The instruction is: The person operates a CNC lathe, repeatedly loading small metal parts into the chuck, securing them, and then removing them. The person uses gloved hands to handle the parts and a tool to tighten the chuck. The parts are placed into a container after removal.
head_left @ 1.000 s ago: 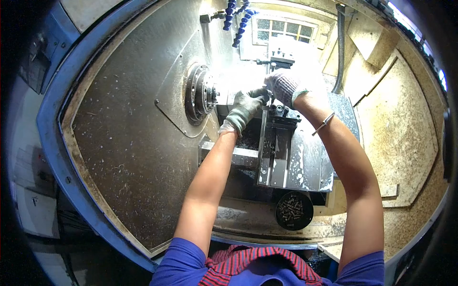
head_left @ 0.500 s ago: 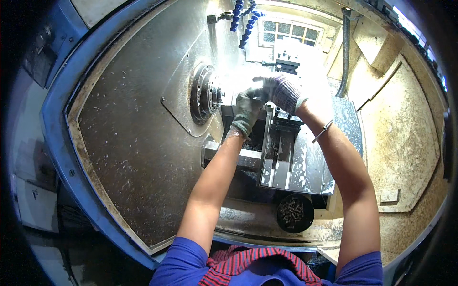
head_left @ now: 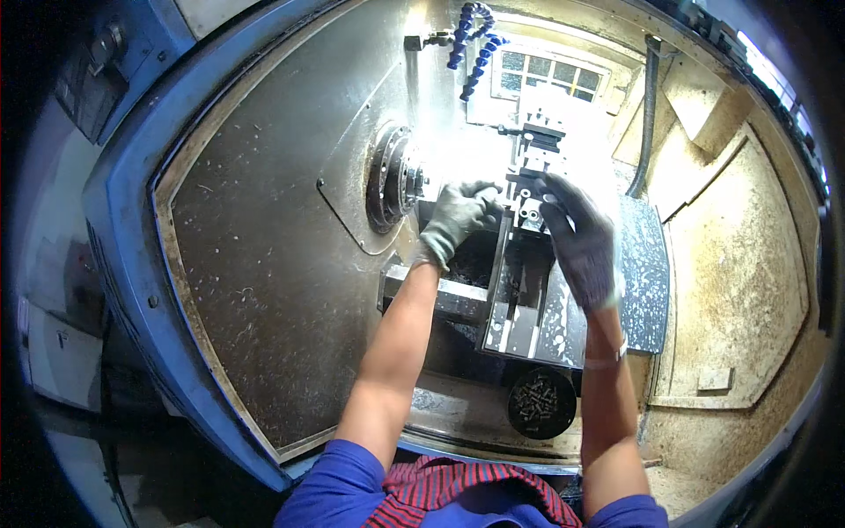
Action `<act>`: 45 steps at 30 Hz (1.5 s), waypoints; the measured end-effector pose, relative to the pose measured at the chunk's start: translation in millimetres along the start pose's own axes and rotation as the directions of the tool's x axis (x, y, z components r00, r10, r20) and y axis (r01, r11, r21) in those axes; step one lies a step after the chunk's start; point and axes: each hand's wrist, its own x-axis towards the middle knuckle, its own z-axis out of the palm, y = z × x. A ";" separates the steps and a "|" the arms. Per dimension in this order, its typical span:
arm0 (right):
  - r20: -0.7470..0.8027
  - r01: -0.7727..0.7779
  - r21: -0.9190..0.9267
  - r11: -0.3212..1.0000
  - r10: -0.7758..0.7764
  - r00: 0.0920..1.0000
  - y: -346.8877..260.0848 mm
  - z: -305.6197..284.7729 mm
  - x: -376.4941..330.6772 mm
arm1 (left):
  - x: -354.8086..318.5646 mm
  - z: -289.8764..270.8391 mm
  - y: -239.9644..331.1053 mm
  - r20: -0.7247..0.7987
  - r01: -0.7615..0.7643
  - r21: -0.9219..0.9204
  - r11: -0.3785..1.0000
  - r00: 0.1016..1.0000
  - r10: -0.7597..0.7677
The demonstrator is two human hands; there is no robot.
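Both my hands wear grey knit gloves and reach into a lathe enclosure. My left hand has its fingers curled just right of the round metal chuck, beside the tool block. Glare hides whatever lies under those fingers. My right hand is spread flat, fingers apart, with its fingertips resting on the right side of the tool block, above the steel slide. It holds nothing.
Blue segmented coolant hoses hang above the tool block. A round black bin of metal chips sits below the slide. A chip-flecked sheet-metal wall lies left, a stained sloped guard right, and the blue door frame surrounds the opening.
My right hand has drawn away from my left hand, moved right and down, and opened flat over the tool block. My left hand stays near the chuck.
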 end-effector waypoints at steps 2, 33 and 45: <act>-0.070 -0.177 0.043 0.983 0.179 0.981 -2.6 -10.5 -40.4 | 0.1 -2.1 6.1 -0.193 -0.017 0.048 0.999 0.981 0.025; 0.285 -0.341 -0.098 0.935 0.355 0.890 -33.2 -33.4 -220.0 | 60.9 -23.7 0.9 0.381 -0.438 0.811 0.388 0.899 0.218; 0.314 -0.350 -0.090 0.932 0.360 0.879 -25.6 -39.8 -224.1 | 66.3 -41.4 -8.3 0.695 -0.768 0.632 -0.098 0.507 0.511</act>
